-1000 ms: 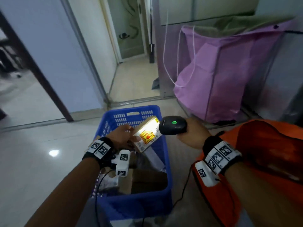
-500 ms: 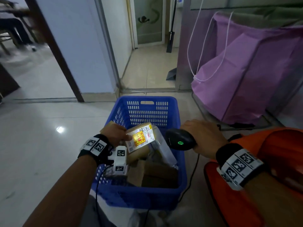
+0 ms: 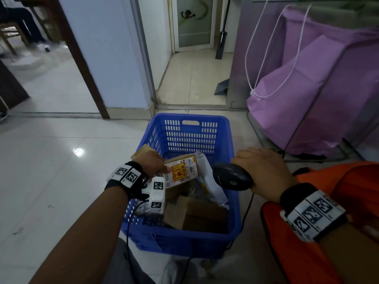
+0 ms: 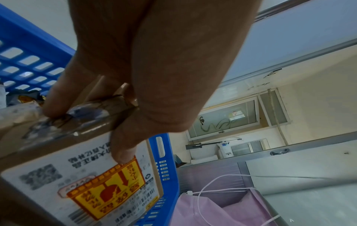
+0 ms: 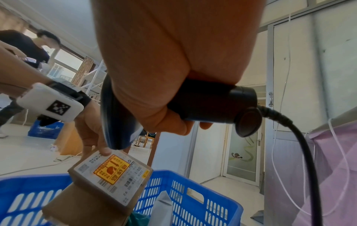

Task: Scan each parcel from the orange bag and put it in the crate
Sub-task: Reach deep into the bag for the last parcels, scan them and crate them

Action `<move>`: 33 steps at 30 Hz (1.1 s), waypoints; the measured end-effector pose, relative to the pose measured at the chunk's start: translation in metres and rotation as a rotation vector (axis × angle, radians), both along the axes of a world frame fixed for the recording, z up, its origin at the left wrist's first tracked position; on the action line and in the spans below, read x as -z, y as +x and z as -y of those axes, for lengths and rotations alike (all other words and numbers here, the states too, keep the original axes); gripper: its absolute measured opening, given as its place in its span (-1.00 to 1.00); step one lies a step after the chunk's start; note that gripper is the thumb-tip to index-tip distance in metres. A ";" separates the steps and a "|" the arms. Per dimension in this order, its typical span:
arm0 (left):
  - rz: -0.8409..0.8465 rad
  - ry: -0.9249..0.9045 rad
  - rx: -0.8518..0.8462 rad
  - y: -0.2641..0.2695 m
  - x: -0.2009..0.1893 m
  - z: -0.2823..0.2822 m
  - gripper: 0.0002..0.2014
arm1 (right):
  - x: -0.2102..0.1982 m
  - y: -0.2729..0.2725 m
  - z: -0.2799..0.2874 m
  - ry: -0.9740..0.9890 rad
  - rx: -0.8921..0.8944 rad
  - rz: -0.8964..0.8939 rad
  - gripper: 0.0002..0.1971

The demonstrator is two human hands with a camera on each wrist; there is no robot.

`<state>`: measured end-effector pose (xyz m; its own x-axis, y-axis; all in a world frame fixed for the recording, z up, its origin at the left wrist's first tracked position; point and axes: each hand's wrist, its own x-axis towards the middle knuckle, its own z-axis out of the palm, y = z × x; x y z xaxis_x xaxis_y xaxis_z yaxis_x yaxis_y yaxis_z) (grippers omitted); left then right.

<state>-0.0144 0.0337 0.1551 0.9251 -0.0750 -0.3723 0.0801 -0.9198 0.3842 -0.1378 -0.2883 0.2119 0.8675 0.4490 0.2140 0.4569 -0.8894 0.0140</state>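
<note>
Head view, glossy white tile floor (image 3: 51, 171), left fingers (image 3: 162, 168) pinching parcel (image 3: 180, 171), right fingers (image 3: 244, 158) wrapped round scanner (image 3: 231, 179)

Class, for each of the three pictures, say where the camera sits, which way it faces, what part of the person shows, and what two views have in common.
Head: worn on the head, facing forward and down at the blue crate; both forearms, left hand and right hand show.
Left wrist: looks along the left hand at the labelled parcel it grips.
Right wrist: looks along the right hand gripping the black scanner; the left hand shows too.
Shared: both wrist views show the parcel's yellow sticker and the crate.
</note>
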 end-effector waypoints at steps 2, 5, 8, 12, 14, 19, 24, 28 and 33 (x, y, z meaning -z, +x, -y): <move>0.017 -0.007 -0.013 0.000 0.003 -0.001 -0.69 | -0.002 0.000 0.002 -0.004 0.008 -0.001 -0.56; 0.008 -0.017 -0.015 0.002 0.006 -0.001 -0.71 | -0.004 0.000 0.007 0.021 0.020 0.006 -0.57; -0.017 -0.095 -0.098 0.001 0.002 0.002 -0.55 | -0.003 -0.003 0.015 0.058 0.026 -0.079 -0.59; 0.284 -0.050 -0.094 -0.001 -0.006 0.034 -0.36 | 0.000 -0.013 0.031 0.153 0.116 -0.305 -0.68; 0.322 -0.202 0.006 -0.009 -0.013 0.069 -0.55 | 0.000 -0.017 0.043 0.161 0.202 -0.401 -0.66; 0.432 -0.417 0.158 -0.025 -0.015 0.153 -0.68 | 0.000 -0.028 0.076 0.137 0.294 -0.491 -0.69; 0.274 -0.853 0.052 -0.067 -0.022 0.252 -0.64 | 0.007 -0.044 0.124 0.349 0.534 -0.381 -0.86; -0.371 -1.188 -0.108 -0.105 -0.024 0.312 -0.44 | 0.021 -0.057 0.167 0.571 0.822 -0.271 -0.78; -0.602 -1.089 0.265 -0.145 -0.013 0.376 -0.86 | 0.045 -0.067 0.195 0.651 0.935 -0.357 -0.60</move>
<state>-0.1591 -0.3421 0.1679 0.5416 -0.7613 -0.3564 0.3668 -0.1674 0.9151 -0.2049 -0.4833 0.1667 0.8572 -0.4918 -0.1527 -0.4854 -0.6725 -0.5586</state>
